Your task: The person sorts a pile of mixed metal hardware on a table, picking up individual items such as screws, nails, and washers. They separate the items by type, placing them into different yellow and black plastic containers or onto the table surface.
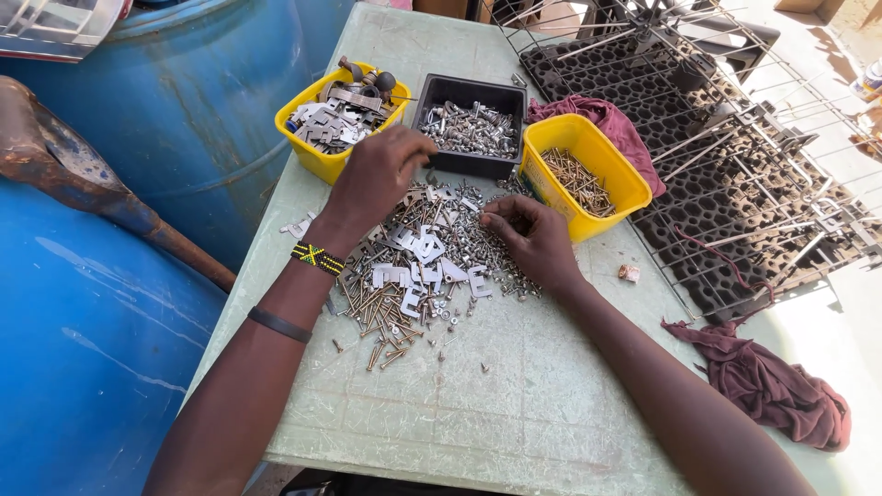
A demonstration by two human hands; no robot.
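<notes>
L hand (377, 176) is hovering loosely curled, grip unclear, near far-left yellow plastic tub (317, 158); R hand (530, 236) is pinching into grey pile of metal screws & brackets (418, 271).

My left hand (378, 174) covers the hardware beneath its fingers. My right hand's (531, 241) curled fingertips hide whatever they pinch. Beyond them, the wire rack (735, 138) and maroon cloth (772, 386) are cut off at the frame edge.

A pale green table (514, 404) with a worn, scratched top runs from near to far. Two big blue drums (184, 110) stand on the left, just beside it. On the right lie a black grid mat (698, 230), a wire rack (781, 165) and a maroon cloth (772, 386). Strong sunlight brightens the far right.
</notes>
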